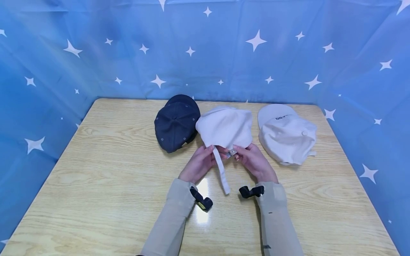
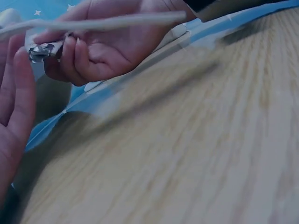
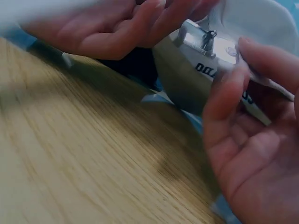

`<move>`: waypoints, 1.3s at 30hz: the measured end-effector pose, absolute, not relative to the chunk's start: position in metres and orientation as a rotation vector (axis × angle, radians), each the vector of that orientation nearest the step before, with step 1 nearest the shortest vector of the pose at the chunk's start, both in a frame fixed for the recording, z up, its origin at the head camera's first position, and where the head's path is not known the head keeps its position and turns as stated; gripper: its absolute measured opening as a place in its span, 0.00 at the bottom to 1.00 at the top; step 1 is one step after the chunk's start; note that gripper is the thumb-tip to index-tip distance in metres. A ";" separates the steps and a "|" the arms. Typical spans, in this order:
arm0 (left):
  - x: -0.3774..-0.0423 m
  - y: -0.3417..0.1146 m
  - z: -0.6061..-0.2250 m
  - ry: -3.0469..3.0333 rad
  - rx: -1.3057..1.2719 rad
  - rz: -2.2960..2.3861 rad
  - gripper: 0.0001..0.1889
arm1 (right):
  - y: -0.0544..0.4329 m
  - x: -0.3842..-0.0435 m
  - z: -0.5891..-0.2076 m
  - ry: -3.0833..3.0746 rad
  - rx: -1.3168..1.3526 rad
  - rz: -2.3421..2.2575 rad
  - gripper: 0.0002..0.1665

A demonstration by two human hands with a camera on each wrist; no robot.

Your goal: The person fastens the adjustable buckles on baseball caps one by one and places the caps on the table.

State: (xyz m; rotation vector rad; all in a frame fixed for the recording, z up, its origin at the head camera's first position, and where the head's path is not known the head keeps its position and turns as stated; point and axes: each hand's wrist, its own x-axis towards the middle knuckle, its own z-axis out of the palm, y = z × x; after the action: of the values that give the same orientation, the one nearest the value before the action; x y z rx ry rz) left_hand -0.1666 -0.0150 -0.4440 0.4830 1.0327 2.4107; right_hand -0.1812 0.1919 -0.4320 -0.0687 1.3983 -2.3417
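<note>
Both hands hold up a white cap with its rear opening toward me. At the root of its loose strap, my left hand holds the rim between thumb and fingers. The strap hangs free, slanting down over the table. My right hand pinches the cap's other rear edge beside a metal buckle. That buckle appears near my left fingertips in the left wrist view. Dark lettering shows on the cap in the right wrist view. Part of the brim is hidden in the head view.
A navy cap lies just left of the held one. To the right lies another white cap, brim toward the back. Beyond the wooden table hangs a blue star-patterned cloth. Dark straps with small mounts sit on both wrists.
</note>
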 end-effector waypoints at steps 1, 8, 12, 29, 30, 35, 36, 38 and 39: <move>-0.167 -0.015 -0.444 1.030 0.478 2.422 0.19 | 0.191 -0.181 -0.432 1.399 -0.063 -2.346 0.06; -0.168 -0.017 -0.446 0.975 0.435 2.544 0.15 | 0.188 -0.180 -0.431 1.391 0.022 -2.385 0.05; -0.168 -0.018 -0.447 0.958 0.408 2.578 0.15 | 0.189 -0.181 -0.432 1.192 0.033 -2.476 0.05; -0.157 -0.019 -0.440 1.058 0.730 2.035 0.19 | 0.191 -0.182 -0.440 0.149 -0.180 -2.540 0.09; -0.156 -0.018 -0.439 1.091 0.740 1.987 0.20 | 0.190 -0.182 -0.440 0.117 -0.181 -2.531 0.09; -0.155 -0.011 -0.438 1.244 0.751 1.774 0.15 | 0.189 -0.183 -0.440 0.007 -0.157 -2.503 0.07; -0.155 -0.011 -0.437 1.262 0.743 1.747 0.14 | 0.189 -0.182 -0.440 0.002 -0.149 -2.502 0.08; -0.154 -0.010 -0.437 1.283 0.720 1.710 0.13 | 0.189 -0.182 -0.440 0.010 -0.134 -2.500 0.10; -0.154 -0.010 -0.437 1.287 0.705 1.701 0.13 | 0.189 -0.182 -0.440 0.038 -0.140 -2.503 0.11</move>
State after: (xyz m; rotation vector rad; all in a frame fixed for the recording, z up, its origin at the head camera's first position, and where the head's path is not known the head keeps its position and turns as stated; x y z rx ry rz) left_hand -0.1543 -0.0096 -0.4374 0.7049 1.2874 1.7008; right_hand -0.1824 0.1886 -0.4397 -0.1402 0.0375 -2.5034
